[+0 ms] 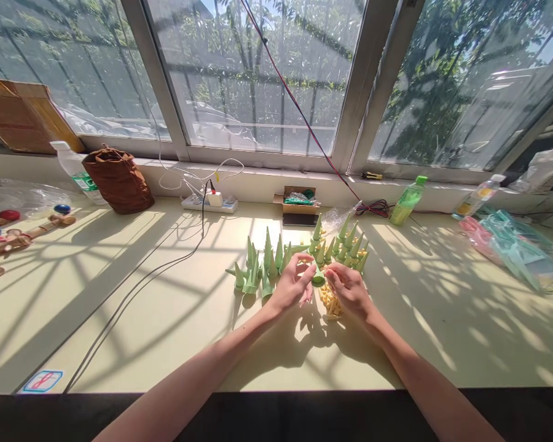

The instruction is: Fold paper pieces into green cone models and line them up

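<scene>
your left hand (299, 282) and right hand (348, 287) meet at about 12 o'clock, over the pale yellow-green table (179, 350). between them is a light green cone (319, 279), gripped in the fingers of your left hand, its round base turned towards you, at roughly 5 o'clock, and its long axis running up and away towards 11. your right hand is just beside that base, at about 3 o'clock from it, thumb and fingers drawn together; whether a small piece is pinched between them, you cannot tell from this view. a loose pile of small yellow pieces (330, 305) lies on the table at 5 o'clock from the cone, close under your right hand, which is the nearer of the two. more green cones stand in two groups: one (253, 273) at 9 to 10 o'clock from your left hand, mostly upright with a few tipped over, the other (348, 239) at about 12 to 1 o'clock from your right hand, points up. farther off at 12 o'clock is a small open cardboard box (300, 209), and at 2 o'clock a green bottle (408, 201) rests at a tilt.
</scene>
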`<state>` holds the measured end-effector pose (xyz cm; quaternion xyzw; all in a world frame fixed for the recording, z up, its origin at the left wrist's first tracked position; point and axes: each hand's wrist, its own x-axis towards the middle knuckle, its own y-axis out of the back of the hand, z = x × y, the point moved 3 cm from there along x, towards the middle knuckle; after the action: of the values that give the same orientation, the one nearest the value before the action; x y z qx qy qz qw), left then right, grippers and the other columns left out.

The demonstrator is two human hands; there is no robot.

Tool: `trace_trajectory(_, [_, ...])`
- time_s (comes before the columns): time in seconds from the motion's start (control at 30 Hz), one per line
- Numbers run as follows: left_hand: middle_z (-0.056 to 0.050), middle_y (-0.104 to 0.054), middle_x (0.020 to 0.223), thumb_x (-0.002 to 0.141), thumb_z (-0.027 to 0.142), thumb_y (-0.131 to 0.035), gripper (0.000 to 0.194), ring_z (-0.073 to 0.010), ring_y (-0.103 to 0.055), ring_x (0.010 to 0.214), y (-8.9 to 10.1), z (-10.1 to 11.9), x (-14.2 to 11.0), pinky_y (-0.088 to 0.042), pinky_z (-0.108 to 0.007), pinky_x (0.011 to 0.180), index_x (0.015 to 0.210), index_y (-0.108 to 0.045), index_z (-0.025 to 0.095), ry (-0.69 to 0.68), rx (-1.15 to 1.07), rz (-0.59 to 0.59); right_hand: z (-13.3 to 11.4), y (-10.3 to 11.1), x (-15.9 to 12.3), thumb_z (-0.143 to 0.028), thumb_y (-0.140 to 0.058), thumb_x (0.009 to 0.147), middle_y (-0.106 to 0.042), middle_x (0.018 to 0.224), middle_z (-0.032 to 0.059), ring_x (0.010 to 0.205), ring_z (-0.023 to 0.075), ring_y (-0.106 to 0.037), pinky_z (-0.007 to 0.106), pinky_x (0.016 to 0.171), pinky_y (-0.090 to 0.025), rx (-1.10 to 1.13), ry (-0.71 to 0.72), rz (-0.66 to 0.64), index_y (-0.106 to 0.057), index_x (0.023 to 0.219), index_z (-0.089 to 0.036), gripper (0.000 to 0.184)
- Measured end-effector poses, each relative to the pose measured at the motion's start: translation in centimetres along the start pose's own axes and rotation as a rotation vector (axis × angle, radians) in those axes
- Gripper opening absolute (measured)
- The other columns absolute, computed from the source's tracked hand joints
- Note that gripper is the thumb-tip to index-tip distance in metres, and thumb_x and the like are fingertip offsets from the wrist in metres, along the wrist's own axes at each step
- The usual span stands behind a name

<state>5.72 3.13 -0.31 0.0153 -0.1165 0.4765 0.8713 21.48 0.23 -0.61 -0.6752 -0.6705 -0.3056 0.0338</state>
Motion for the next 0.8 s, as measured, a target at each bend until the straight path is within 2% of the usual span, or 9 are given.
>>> trace_trajectory(0.13, [0.000, -0.057, 0.089, 0.092, 0.042, -0.055, 0.035, -0.0042, -0.053, 0.042, -0.20, 0.22, -0.19, -0.041, -0.016, 0.035, 0.116, -0.039, 0.022, -0.033, 0.092, 0.008, 0.33, -0.04, -0.02, -0.046, -0.050, 0.094, -0.040, 0.054, -0.0041, 0.048, 0.0105, -0.037, 0.023, 0.046, -0.032, 0.018, -0.046, 0.000, -0.050, 0.068, -0.020, 0.037])
trace_trajectory(0.37, [-0.004, -0.055, 0.109, 0.090, 0.025, -0.057, 0.049, -0.0031, -0.054, 0.050, -0.43, 0.17, -0.71, -0.045, -0.015, 0.041, 0.132, -0.030, 0.029, -0.152, 0.395, -0.016, 0.62, -0.06, 0.09, -0.047, -0.046, 0.095, -0.039, 0.051, -0.0032, 0.046, 0.0098, -0.037, 0.023, 0.045, -0.030, -0.034, -0.118, 0.023, -0.046, 0.059, -0.019, 0.045])
trace_trajectory(0.6, [-0.007, -0.059, 0.115, 0.091, 0.020, -0.054, 0.055, -0.0029, -0.054, 0.050, -0.44, -0.06, -0.71, -0.045, -0.015, 0.045, 0.136, -0.023, 0.030, -0.235, 0.483, 0.012, -0.02, 0.00, 0.22, -0.044, -0.046, 0.096, -0.034, 0.052, -0.0046, 0.048, 0.0088, -0.033, 0.023, 0.047, -0.027, -0.150, -0.094, 0.069, -0.047, 0.060, -0.018, 0.044])
trace_trajectory(0.7, [-0.007, -0.060, 0.115, 0.091, 0.020, -0.055, 0.053, -0.0025, -0.054, 0.049, -0.51, 0.12, -0.63, -0.045, -0.015, 0.044, 0.135, -0.026, 0.028, -0.274, 0.496, 0.050, -0.16, 0.01, 0.21, -0.044, -0.049, 0.095, -0.033, 0.053, -0.0051, 0.049, 0.0089, -0.031, 0.023, 0.047, -0.026, -0.136, -0.102, 0.096, -0.048, 0.062, -0.018, 0.041])
trace_trajectory(0.8, [-0.008, -0.061, 0.113, 0.093, 0.022, -0.052, 0.043, -0.0029, -0.054, 0.048, -0.51, 0.33, -0.60, -0.045, -0.016, 0.044, 0.132, -0.033, 0.025, -0.325, 0.542, 0.092, -0.05, -0.04, 0.19, -0.045, -0.053, 0.092, -0.039, 0.055, -0.0048, 0.049, 0.0094, -0.033, 0.024, 0.046, -0.027, -0.075, -0.127, 0.097, -0.053, 0.069, -0.019, 0.035])
